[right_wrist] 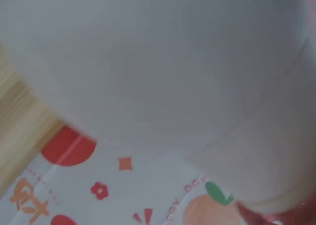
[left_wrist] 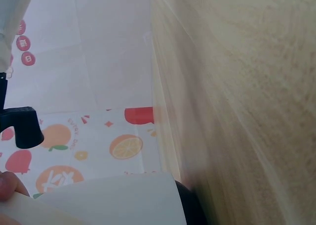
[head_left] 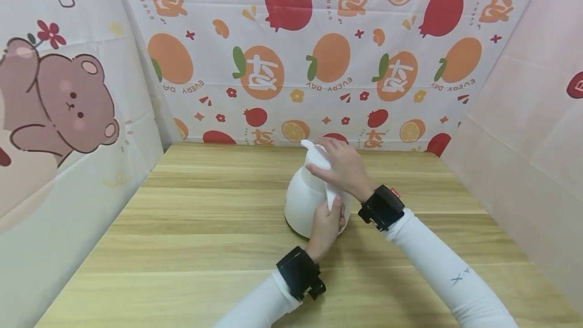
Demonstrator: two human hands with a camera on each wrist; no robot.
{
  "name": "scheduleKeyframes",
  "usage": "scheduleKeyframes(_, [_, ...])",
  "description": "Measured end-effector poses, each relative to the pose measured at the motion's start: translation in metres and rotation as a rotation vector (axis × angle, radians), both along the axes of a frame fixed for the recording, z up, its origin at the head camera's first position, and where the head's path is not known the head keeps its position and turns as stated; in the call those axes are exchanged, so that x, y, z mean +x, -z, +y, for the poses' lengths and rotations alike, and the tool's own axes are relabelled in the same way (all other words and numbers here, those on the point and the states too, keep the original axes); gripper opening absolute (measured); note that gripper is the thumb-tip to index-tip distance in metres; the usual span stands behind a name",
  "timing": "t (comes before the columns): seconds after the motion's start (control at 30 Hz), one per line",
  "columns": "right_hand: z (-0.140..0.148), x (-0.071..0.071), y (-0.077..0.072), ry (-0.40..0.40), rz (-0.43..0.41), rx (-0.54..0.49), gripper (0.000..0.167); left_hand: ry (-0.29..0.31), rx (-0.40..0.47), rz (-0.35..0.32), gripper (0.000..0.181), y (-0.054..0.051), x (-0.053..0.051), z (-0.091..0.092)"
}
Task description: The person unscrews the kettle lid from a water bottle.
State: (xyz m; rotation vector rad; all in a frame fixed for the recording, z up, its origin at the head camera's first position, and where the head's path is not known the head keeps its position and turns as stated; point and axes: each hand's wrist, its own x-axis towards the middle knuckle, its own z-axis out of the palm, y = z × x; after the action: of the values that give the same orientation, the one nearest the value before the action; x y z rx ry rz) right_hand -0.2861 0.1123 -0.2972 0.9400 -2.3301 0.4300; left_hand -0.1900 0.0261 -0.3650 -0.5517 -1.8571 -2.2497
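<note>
A white, round-bodied jug (head_left: 300, 211) with a narrow neck stands upright on the wooden table. Its handle (head_left: 331, 194) faces me, and my left hand (head_left: 325, 231) grips the handle's lower part. From the right, my right hand (head_left: 345, 167) holds the jug's top, thumb on the near side and fingers over the far side, partly covering the white lid (head_left: 314, 155). The jug's pale side (left_wrist: 118, 200) and dark base show in the left wrist view. Close up, the jug's white body (right_wrist: 148, 67) fills most of the right wrist view.
The wooden table (head_left: 196, 237) spreads around the jug. A fruit-printed cloth (head_left: 291, 65) hangs behind it. A bear-printed cloth (head_left: 73, 105) closes the left side, and a pale cloth (head_left: 524, 130) the right.
</note>
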Motion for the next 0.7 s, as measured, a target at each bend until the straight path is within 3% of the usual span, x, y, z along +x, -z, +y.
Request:
scheduleKeyframes(0.13, [-0.004, 0.002, 0.002, 0.052, -0.005, 0.019, 0.055, 0.002, 0.001, -0.025, 0.036, -0.001, 0.0, 0.0])
scheduleKeyframes(0.23, [-0.003, 0.0, 0.004, 0.04, -0.019, 0.038, 0.054, 0.002, -0.003, -0.037, 0.036, -0.001, 0.0, 0.0])
scheduleKeyframes(0.57, [0.013, -0.014, 0.001, -0.231, -0.11, 0.029, 0.051, -0.003, -0.001, -0.021, 0.036, -0.001, 0.001, 0.0])
scheduleKeyframes(0.7, [0.016, -0.016, 0.001, -0.259, -0.114, 0.026, 0.051, -0.013, 0.001, -0.02, 0.036, -0.001, 0.001, 0.0])
